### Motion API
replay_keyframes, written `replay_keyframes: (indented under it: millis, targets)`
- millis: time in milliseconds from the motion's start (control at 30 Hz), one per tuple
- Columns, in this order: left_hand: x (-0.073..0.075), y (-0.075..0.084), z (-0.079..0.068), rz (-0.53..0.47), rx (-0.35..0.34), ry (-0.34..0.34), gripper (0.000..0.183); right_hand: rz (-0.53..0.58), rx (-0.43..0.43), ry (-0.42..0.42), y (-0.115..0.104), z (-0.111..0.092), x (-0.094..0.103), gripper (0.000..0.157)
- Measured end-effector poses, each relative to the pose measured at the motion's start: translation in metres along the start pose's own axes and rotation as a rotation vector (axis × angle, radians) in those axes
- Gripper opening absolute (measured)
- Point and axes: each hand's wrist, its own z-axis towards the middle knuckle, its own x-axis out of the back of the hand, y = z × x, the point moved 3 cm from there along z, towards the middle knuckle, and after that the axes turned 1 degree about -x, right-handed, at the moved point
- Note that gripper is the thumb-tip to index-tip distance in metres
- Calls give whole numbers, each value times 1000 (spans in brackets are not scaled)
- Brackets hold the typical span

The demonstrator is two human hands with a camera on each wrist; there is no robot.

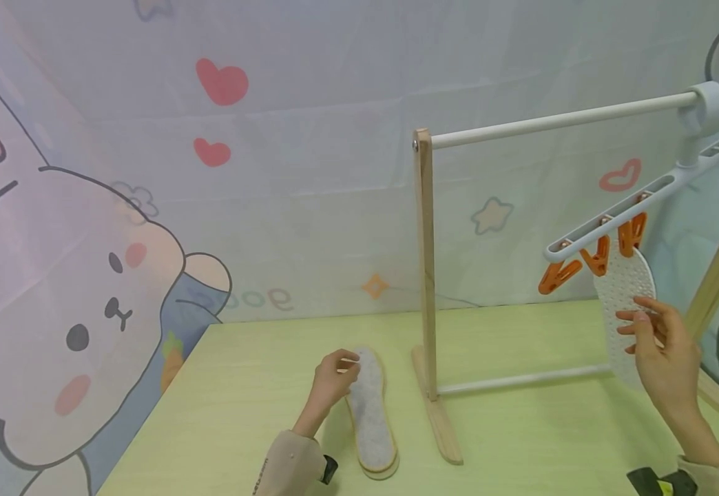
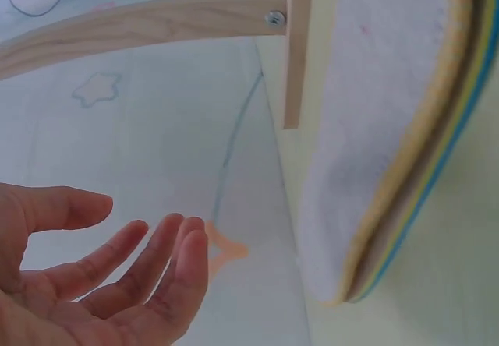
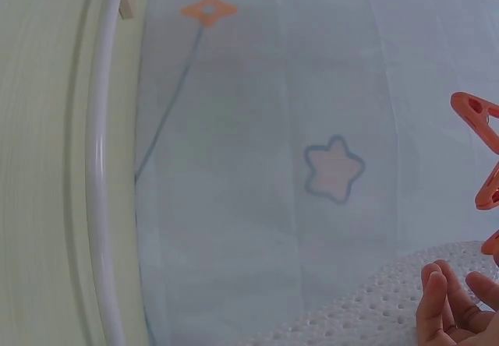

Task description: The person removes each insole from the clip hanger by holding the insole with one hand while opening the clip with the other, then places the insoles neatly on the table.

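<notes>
Head view: one insole [image 1: 622, 286] hangs from the clips [image 1: 632, 235] at three o'clock, done, we judge; the insole stack [image 1: 372, 413] at six seems left. Left wrist: our left hand [image 2: 117, 284] is relaxed, empty, at eight. Right wrist: our right hand [image 3: 460, 315], half-curled at four, seems empty

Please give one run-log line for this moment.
left hand: near insole stack | right hand: near dimpled insole | dimpled insole: hanging at orange clips

left hand [image 1: 336, 376]: lower, fingers loosely bent | right hand [image 1: 663, 348]: higher, fingers half-bent
</notes>
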Motion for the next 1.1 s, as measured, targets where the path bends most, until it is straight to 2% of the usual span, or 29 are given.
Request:
replay_keyframes:
  millis: [300,467,533,700,833,1100]
  targets:
    - [-4,28,-5,-30,-125,29,21,-10,35,-3,-6,1,1,26]
    - [-7,39,-9,-94,-195,39,18,0,47,0,-8,1,2,24]
    - [-8,49,-14,-116,-220,32,16,0,41,2,-8,1,2,22]
    - [-11,61,-20,-137,-261,15,15,-10,12,5,-8,1,2,19]
    - [-14,61,-19,-157,-287,26,15,-15,8,6,-7,1,3,17]
    - [-24,76,-20,-244,-333,29,14,-19,63,27,-10,2,3,16]
